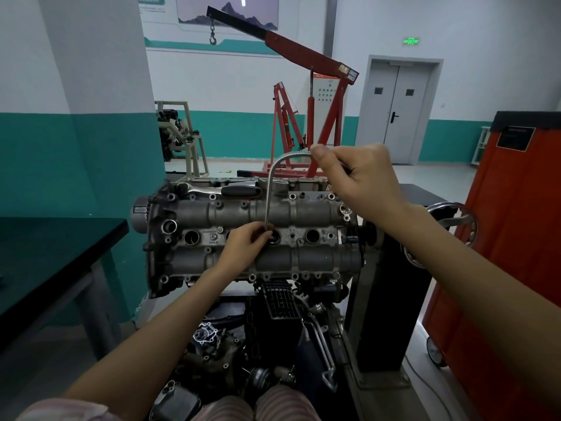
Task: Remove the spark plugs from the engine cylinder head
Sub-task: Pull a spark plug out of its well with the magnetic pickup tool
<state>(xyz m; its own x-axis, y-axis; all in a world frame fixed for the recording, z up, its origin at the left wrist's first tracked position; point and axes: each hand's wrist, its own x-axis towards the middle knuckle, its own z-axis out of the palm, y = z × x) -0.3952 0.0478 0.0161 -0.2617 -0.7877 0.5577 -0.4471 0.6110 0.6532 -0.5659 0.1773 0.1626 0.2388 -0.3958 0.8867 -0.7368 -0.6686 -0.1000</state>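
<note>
At the middle of the scene, an engine cylinder head (252, 235) sits on a dark stand (391, 287), its row of round spark plug wells running left to right along the centre. A flexible metal pickup tool (268, 196) rises straight up from the third well (274, 237), then bends over to the right in an arc. The left hand (247, 243) rests on the head beside that well, its grip narrowed to a pinch of fingertips around the lower end of the tool right at the well's mouth. The right hand (361, 177) is raised above the far right part of the head, its grip curled tight around the upper end of the tool, thumb pressed on the top. No spark plug can be seen; whether one sits down in the wells cannot be told. A ratchet with a black handle (241, 189) lies along the far edge of the head. To the left stands a dark desk (57, 247); far behind is a red engine hoist (315, 95), and at the right a red tool cabinet (510, 232).
</note>
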